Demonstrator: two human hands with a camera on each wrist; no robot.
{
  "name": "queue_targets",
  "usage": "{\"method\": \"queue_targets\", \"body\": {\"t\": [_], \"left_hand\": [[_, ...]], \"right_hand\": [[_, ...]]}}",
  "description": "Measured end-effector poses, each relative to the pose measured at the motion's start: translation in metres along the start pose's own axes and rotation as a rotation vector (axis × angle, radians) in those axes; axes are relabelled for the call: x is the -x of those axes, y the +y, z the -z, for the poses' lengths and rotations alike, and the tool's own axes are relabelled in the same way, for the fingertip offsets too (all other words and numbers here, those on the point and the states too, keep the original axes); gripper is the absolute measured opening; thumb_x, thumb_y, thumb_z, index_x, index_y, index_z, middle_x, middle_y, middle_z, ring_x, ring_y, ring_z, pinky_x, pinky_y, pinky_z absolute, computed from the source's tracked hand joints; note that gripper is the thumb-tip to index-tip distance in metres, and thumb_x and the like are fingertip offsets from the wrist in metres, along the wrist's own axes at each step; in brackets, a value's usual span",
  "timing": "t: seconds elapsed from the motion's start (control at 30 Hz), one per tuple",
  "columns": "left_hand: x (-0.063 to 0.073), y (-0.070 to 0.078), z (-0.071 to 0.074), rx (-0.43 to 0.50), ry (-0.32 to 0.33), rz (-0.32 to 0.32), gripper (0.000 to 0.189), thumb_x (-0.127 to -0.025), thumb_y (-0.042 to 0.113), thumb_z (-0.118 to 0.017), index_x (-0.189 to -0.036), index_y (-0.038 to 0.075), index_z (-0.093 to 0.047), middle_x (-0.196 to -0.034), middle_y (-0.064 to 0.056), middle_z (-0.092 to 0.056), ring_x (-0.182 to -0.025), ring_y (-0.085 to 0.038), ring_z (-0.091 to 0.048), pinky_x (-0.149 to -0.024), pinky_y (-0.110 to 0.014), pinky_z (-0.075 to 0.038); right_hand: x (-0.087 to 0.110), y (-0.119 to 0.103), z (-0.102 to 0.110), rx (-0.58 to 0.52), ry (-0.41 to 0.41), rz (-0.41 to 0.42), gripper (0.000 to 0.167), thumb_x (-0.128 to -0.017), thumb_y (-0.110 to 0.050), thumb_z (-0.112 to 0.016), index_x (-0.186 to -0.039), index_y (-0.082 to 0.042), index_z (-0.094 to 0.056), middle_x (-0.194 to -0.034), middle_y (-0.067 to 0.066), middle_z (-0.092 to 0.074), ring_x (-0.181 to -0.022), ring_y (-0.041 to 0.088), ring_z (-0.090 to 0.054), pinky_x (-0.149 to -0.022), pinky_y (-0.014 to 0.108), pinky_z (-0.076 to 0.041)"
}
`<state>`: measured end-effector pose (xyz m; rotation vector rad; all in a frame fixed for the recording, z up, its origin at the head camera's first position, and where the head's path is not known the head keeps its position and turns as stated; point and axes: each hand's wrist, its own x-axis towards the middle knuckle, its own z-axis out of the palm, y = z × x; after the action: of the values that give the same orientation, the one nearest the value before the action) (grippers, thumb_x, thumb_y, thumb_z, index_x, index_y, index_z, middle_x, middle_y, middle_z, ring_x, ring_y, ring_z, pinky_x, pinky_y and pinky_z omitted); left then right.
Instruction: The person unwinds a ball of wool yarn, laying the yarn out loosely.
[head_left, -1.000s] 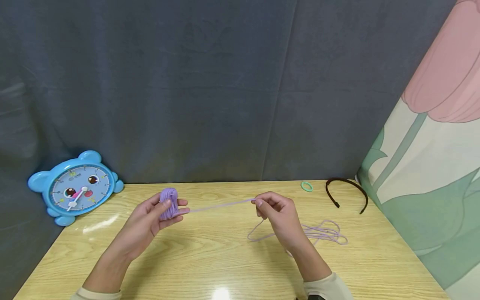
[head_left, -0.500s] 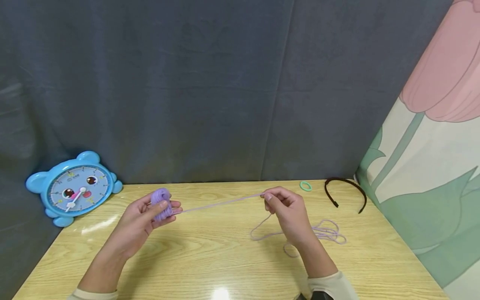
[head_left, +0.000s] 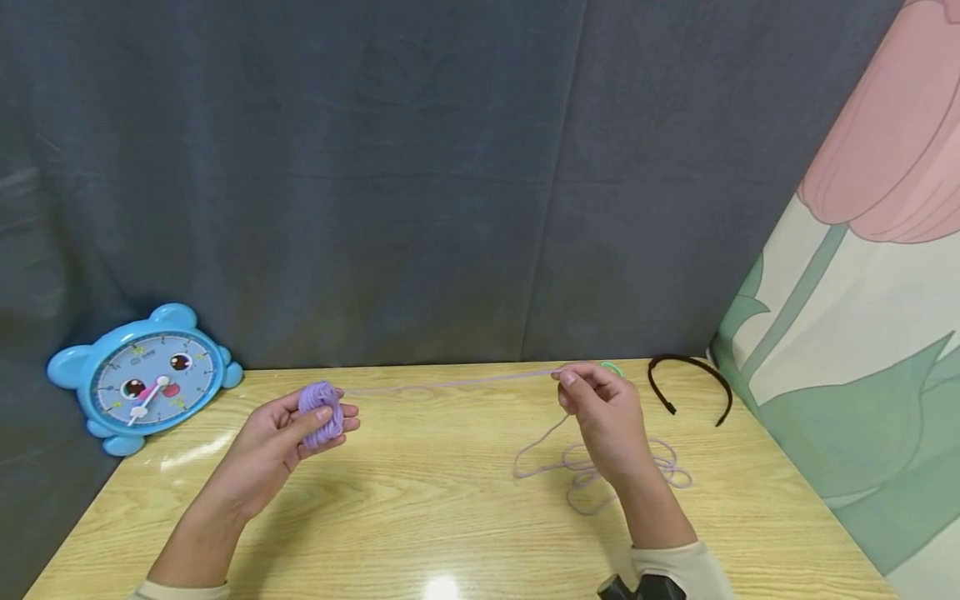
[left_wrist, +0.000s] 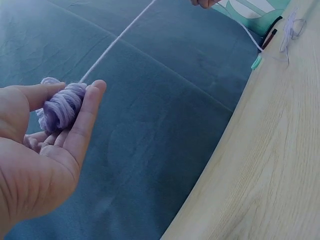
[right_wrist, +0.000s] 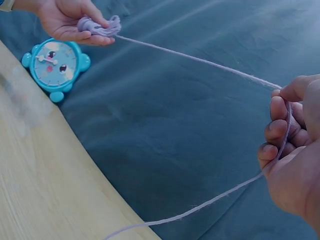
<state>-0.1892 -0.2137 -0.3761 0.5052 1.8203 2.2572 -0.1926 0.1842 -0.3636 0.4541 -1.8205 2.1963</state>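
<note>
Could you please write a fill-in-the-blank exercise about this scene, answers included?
A thin purple yarn strand stretches ____ the left hand and the right hand.
The blue bear-shaped clock is to the ____ of the dark curved headband.
In the head view, the ____ hand partly hides the small green ring.

Missing words: between; left; right.

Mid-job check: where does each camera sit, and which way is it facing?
Head: worn on the head, facing forward and down over the pale wood-grain table; the left hand and right hand show.
Left wrist: worn there, facing the oval purple yarn bundle in the left hand; part of the right hand shows at top.
Right wrist: worn there, facing past the right hand toward the left hand; both show.
Shared: head and right-wrist views both include the blue bear-shaped plastic clock.
</note>
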Motion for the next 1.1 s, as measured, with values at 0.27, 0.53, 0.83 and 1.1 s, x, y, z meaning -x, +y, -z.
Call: {"method": "queue_targets", "body": {"t": [0.27,0.53,0.83,1.1], "left_hand": [[-0.001,-0.002,-0.001,0.003,-0.008,-0.002,0.019,-0.108,0.005,-0.05,-0.121,0.009,-0.063,-0.113,-0.002,-0.078,-0.107,-0.016,-0.076,-0.093,-0.027,-0.06],[-0.001,-0.004,0.001,-0.016,-0.016,0.021,0.019,-0.107,0.006,-0.052,-0.123,0.009,-0.063,-0.112,-0.003,-0.077,-0.107,-0.016,-0.076,-0.094,-0.028,-0.06],[-0.002,-0.006,-0.001,-0.096,-0.013,0.063,0.024,-0.107,0.009,-0.056,-0.129,-0.001,-0.057,-0.113,-0.003,-0.075,-0.107,-0.015,-0.075,-0.094,-0.028,-0.06],[-0.003,-0.012,-0.001,-0.335,0.031,0.087,0.035,-0.103,0.014,-0.064,-0.128,-0.009,-0.056,-0.109,0.001,-0.076,-0.103,-0.013,-0.076,-0.089,-0.026,-0.061]], "right_hand": [[-0.003,-0.007,0.012,-0.109,0.042,0.04,0.024,-0.103,0.003,-0.056,-0.094,-0.009,-0.075,-0.081,-0.006,-0.065,-0.071,0.006,-0.055,-0.067,0.018,-0.048],[-0.005,-0.013,0.025,-0.172,0.064,0.086,0.024,-0.103,0.005,-0.054,-0.094,-0.004,-0.074,-0.076,-0.002,-0.063,-0.067,0.008,-0.054,-0.064,0.021,-0.045],[-0.005,-0.019,0.036,-0.233,0.091,0.136,0.03,-0.104,0.007,-0.049,-0.093,-0.004,-0.074,-0.072,-0.001,-0.065,-0.066,0.008,-0.055,-0.065,0.021,-0.045],[-0.005,-0.022,0.039,-0.284,0.059,0.174,0.032,-0.105,0.008,-0.045,-0.093,-0.002,-0.072,-0.073,0.001,-0.065,-0.065,0.01,-0.053,-0.064,0.021,-0.042]]}}
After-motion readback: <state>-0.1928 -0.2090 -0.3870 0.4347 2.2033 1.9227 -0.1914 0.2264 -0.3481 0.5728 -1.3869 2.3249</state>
